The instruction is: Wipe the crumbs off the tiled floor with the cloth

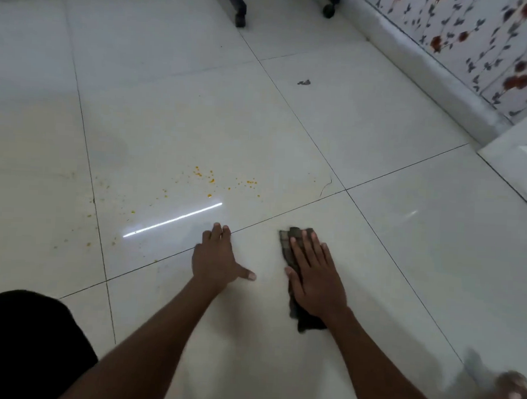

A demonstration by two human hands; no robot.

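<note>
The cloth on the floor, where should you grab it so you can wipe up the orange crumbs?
Take the cloth from above with a flat palm over its middle, as the right hand does. It lies flat and long on the tile, so nothing stands up to pinch. Push it left toward the crumbs.

Home room | tiled floor (367,119), floral wallpaper (490,43) (wheeled chair legs (240,7) too)

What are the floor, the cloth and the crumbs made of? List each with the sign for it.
Floor: apparently glazed ceramic or porcelain tile, glossy; it mirrors a light strip and shows thin dark grout lines.
Cloth, flat under the right hand: soft woven fabric, dark checked, matte; it creases and bunches.
Crumbs: small orange-yellow bits, likely dry food; too small to tell more.
</note>
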